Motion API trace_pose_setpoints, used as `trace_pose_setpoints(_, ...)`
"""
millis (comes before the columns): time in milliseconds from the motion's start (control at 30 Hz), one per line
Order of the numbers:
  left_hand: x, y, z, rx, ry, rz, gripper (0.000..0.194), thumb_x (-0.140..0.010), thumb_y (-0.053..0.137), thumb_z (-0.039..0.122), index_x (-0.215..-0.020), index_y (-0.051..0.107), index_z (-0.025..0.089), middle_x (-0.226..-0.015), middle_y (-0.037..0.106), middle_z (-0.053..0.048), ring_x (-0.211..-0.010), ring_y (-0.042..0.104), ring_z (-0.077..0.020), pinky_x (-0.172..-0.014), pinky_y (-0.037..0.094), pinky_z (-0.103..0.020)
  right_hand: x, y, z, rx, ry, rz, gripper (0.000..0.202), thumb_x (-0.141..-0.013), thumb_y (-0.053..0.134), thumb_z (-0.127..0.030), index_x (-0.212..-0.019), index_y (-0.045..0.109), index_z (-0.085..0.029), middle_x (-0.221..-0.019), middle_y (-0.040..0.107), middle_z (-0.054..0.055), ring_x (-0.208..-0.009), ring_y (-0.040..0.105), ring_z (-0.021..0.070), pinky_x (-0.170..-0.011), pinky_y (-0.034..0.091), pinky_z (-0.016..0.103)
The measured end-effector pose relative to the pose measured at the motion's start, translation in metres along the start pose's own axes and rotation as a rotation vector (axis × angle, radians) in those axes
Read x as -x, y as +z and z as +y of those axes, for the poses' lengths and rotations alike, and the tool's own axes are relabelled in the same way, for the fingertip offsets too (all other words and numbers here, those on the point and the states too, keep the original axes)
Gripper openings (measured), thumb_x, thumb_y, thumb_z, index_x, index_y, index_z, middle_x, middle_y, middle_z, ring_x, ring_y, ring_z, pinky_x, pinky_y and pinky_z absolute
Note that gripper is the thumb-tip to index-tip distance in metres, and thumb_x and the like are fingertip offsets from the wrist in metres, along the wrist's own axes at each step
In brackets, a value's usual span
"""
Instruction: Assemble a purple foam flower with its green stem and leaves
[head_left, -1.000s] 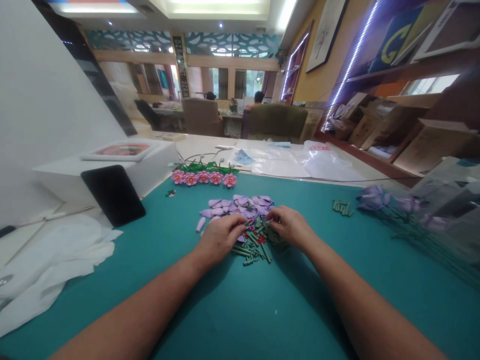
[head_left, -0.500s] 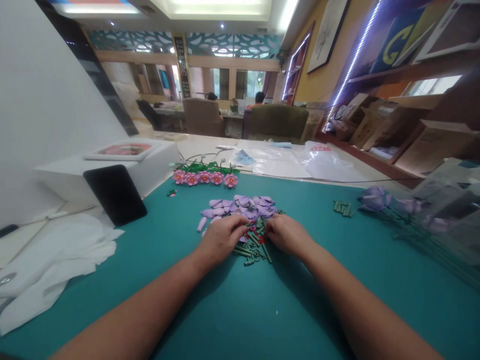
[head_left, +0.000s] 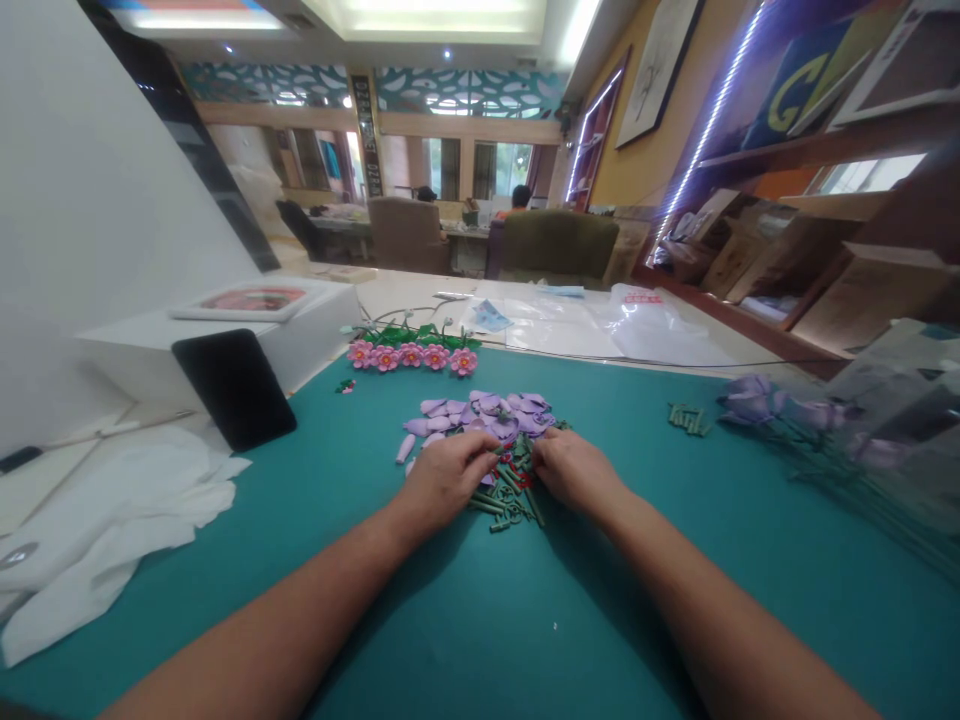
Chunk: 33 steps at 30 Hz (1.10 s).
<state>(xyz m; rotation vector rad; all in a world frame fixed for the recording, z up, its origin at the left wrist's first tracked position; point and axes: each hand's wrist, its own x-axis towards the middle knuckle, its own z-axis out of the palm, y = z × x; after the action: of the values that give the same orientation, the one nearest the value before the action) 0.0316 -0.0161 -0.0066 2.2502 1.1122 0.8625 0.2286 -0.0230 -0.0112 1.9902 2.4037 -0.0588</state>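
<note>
A loose pile of toy flower parts lies on the green mat, lilac petal pieces (head_left: 489,408) at the back and green stem pieces (head_left: 504,505) in front, with small red bits (head_left: 524,481) among them. At the left side of the pile is my left hand (head_left: 450,470), thumb and forefinger pinched together near a dark green bit; whether they grip it is unclear. Across from it, my right hand (head_left: 574,465) has its fingers curled into the pile's right side. What sits in its fingertips is hidden.
Pink toy flowers (head_left: 411,356) stand in a row at the mat's back edge. A black tablet (head_left: 235,390) leans against a white box on the left, near white plastic wrapping (head_left: 127,520). Right are short green pieces (head_left: 688,418) and assembled lilac flowers (head_left: 750,400). Two people sit far behind.
The view has shifted very slightly. Both hands stay at the same places on the pile, and no part has visibly moved.
</note>
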Motion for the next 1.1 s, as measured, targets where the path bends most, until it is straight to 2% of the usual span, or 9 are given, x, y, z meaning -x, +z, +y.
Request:
trace_pose_setpoints(333, -0.001, 0.0, 0.0, -0.004, -0.003, 0.0, 0.02, -0.085, 0.05, 0.028, -0.09, 0.068, 0.02, -0.077, 0.069, 0.0, -0.071, 0.06, -0.015, -0.068, 0.043, -0.024, -0.002, -0.002, 0.007, -0.094, -0.009, 0.043, 0.023, -0.084, 0.049, -0.019, -0.086, 0.072, -0.02, -0.095, 0.067, 0.008, -0.088, 0.059, 0.0196, -0.074, 0.039, 0.027)
trace_pose_setpoints(500, 0.0, 0.0, 0.0, -0.002, -0.017, -0.004, 0.02, -0.085, 0.05, 0.028, -0.091, 0.068, 0.02, -0.077, 0.069, 0.0, -0.071, 0.06, -0.015, -0.068, 0.043, -0.024, 0.0, -0.011, 0.004, -0.189, -0.002, -0.014, 0.018, -0.079, 0.055, -0.019, -0.082, 0.072, -0.021, -0.087, 0.07, 0.005, -0.08, 0.06, 0.017, -0.066, 0.037, 0.025)
trace_pose_setpoints(733, 0.0, -0.001, 0.001, -0.006, -0.017, -0.007, 0.02, -0.084, 0.05, 0.028, -0.089, 0.067, 0.021, -0.077, 0.068, 0.0, -0.072, 0.06, -0.0156, -0.068, 0.043, -0.025, 0.013, -0.024, -0.015, -0.06, 0.003, -0.13, 0.018, -0.08, 0.058, -0.03, -0.074, 0.071, -0.02, -0.075, 0.071, 0.007, -0.071, 0.063, 0.0197, -0.055, 0.032, 0.027)
trace_pose_setpoints(967, -0.001, -0.001, 0.001, -0.012, -0.025, -0.019, 0.019, -0.085, 0.05, 0.027, -0.088, 0.067, 0.02, -0.078, 0.069, 0.0, -0.073, 0.06, -0.0157, -0.068, 0.042, -0.024, 0.014, -0.015, -0.025, 0.037, 0.015, -0.11, 0.016, -0.074, 0.054, -0.021, -0.077, 0.07, -0.018, -0.085, 0.072, 0.012, -0.077, 0.066, 0.0236, -0.06, 0.039, 0.028)
trace_pose_setpoints(1100, 0.0, -0.001, 0.001, -0.009, -0.023, -0.013, 0.018, -0.085, 0.05, 0.027, -0.087, 0.067, 0.019, -0.079, 0.068, -0.001, -0.073, 0.059, -0.0156, -0.066, 0.04, -0.024, 0.013, -0.016, -0.021, -0.053, 0.025, -0.058, 0.014, -0.073, 0.054, -0.021, -0.073, 0.068, -0.018, -0.082, 0.071, 0.01, -0.074, 0.063, 0.0209, -0.059, 0.036, 0.027)
